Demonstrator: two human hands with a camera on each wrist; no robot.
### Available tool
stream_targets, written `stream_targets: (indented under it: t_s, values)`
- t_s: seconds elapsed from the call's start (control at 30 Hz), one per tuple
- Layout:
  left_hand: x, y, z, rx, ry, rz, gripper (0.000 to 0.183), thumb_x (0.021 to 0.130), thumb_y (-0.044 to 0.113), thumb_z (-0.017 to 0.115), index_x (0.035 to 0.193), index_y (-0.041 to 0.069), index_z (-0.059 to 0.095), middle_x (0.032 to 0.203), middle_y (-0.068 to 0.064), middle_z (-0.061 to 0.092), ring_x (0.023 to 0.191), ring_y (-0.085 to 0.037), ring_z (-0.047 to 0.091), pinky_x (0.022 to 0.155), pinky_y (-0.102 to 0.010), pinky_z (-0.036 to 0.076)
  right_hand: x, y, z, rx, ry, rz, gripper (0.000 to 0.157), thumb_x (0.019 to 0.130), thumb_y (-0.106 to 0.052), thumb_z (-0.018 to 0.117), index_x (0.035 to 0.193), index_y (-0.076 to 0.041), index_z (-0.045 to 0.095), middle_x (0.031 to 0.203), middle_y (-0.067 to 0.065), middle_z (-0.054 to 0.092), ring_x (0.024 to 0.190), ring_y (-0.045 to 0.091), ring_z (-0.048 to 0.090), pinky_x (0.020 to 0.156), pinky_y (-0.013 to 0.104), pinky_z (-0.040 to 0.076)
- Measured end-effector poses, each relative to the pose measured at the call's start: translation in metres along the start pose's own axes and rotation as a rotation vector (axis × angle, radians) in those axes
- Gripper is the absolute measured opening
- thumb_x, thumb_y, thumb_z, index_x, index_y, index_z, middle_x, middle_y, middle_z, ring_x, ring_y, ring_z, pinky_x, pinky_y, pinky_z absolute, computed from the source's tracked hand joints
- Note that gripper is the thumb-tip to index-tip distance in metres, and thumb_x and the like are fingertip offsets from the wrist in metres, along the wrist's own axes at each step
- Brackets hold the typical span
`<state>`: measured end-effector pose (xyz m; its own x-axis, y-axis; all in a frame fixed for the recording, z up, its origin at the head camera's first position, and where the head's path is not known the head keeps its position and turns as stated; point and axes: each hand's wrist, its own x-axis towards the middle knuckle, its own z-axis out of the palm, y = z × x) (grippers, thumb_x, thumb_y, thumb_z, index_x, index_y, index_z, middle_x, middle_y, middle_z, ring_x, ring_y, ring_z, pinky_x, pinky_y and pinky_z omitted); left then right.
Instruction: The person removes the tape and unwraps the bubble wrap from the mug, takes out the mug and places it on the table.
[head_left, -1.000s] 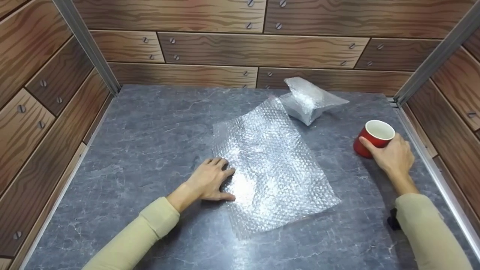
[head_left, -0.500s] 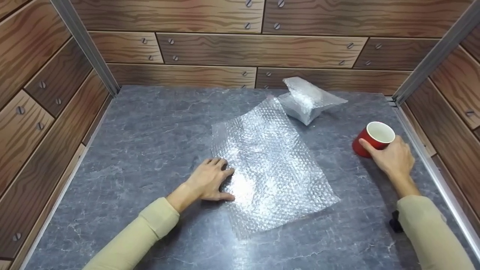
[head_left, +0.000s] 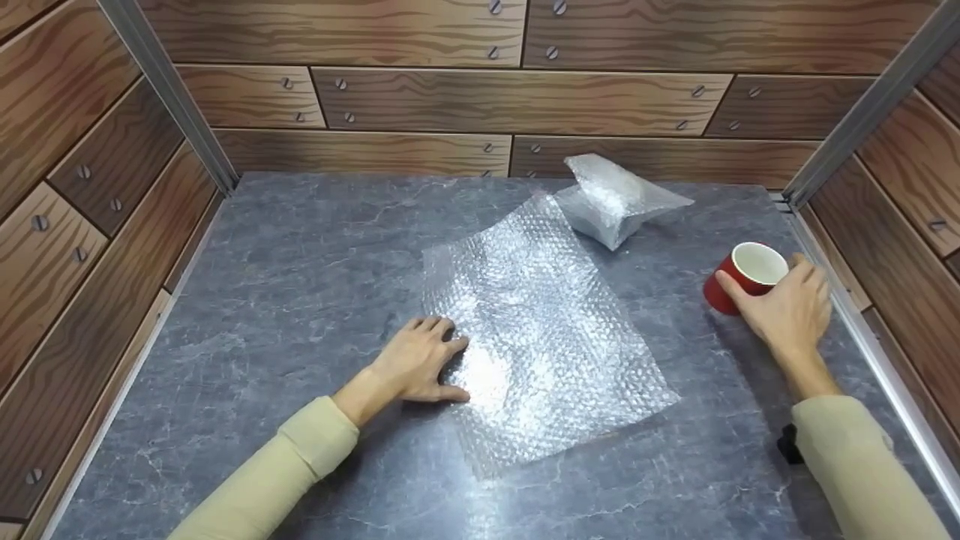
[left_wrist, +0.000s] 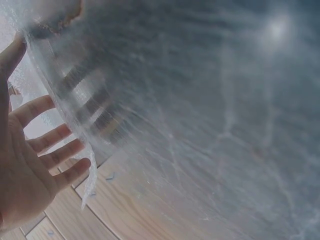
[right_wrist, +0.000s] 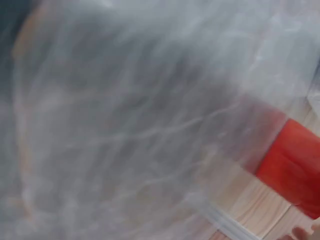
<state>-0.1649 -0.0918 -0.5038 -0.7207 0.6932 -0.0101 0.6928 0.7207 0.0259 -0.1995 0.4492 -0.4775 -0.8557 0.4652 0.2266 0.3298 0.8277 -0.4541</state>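
A sheet of bubble wrap [head_left: 547, 315] lies flat on the dark table, reflecting light. My left hand [head_left: 421, 361] rests at its left edge, thumb and index finger on the plastic. The left wrist view shows that hand's fingers [left_wrist: 55, 142] fairly straight and spread against the wrap's rim. At the right, a red mug [head_left: 720, 291] with a white inside stands mouth up. My right hand [head_left: 791, 311] is around it, thumb overlapping its near side and the other fingers raised at its right. In the right wrist view, fingertips [right_wrist: 300, 233] show a gap from the mug [right_wrist: 290, 167].
A puffed bubble-wrap bag [head_left: 622, 199] sits at the back, against the sheet's far corner. Wood-patterned walls [head_left: 525, 97] enclose the table on the left, back and right. A metal rail [head_left: 874, 349] runs close to my right hand.
My right hand's fingers have loosened and lifted away from the mug's far right side. The mug and my left hand have stayed nearly in place; the whole view has drifted slightly.
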Motion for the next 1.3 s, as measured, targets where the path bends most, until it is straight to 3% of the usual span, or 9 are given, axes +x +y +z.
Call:
stream_targets:
  t_s: [0.57,0.73,1.0,1.1,1.3]
  values:
    - [0.001,0.0,-0.003,0.018,-0.027,-0.017,0.09,0.083,0.083,0.064,0.147,0.019,0.06,0.145,-0.02,0.061,0.137,-0.04,0.058,0.117,-0.056,0.048,-0.022,-0.055,-0.021,0.047,-0.015,-0.182,0.113,0.082,-0.074,0.073,0.158,0.0,0.035,0.146,0.034,0.046,0.131,0.053,0.044,0.103,0.069,0.041]
    - [0.001,0.0,-0.004,0.018,-0.027,-0.013,0.09,0.084,0.082,0.064,0.147,0.018,0.06,0.144,-0.02,0.061,0.136,-0.04,0.058,0.116,-0.055,0.049,-0.033,-0.072,-0.025,0.057,-0.074,-0.257,0.11,0.083,-0.073,0.073,0.156,0.001,0.038,0.145,0.034,0.048,0.131,0.053,0.045,0.102,0.069,0.041]
    - [0.001,0.002,-0.003,0.016,-0.022,-0.011,0.091,0.084,0.083,0.063,0.147,0.018,0.061,0.145,-0.019,0.061,0.136,-0.039,0.058,0.117,-0.054,0.048,-0.054,-0.091,-0.02,0.122,-0.181,-0.453,0.1,0.083,-0.062,0.081,0.153,0.0,0.044,0.145,0.029,0.05,0.128,0.049,0.049,0.096,0.067,0.045]
    - [0.001,0.002,-0.003,0.016,-0.026,-0.012,0.091,0.084,0.083,0.063,0.147,0.018,0.061,0.145,-0.019,0.061,0.136,-0.039,0.059,0.116,-0.054,0.048,-0.061,-0.097,-0.017,0.129,-0.196,-0.492,0.099,0.082,-0.06,0.082,0.152,-0.001,0.045,0.148,0.027,0.051,0.134,0.048,0.049,0.103,0.069,0.044]
    - [0.001,0.001,-0.001,0.012,-0.018,-0.012,0.09,0.083,0.082,0.064,0.147,0.018,0.061,0.144,-0.019,0.062,0.135,-0.039,0.059,0.115,-0.054,0.049,-0.073,-0.105,-0.012,0.128,-0.236,-0.544,0.097,0.082,-0.059,0.083,0.153,-0.004,0.046,0.15,0.023,0.052,0.137,0.046,0.048,0.102,0.072,0.045]
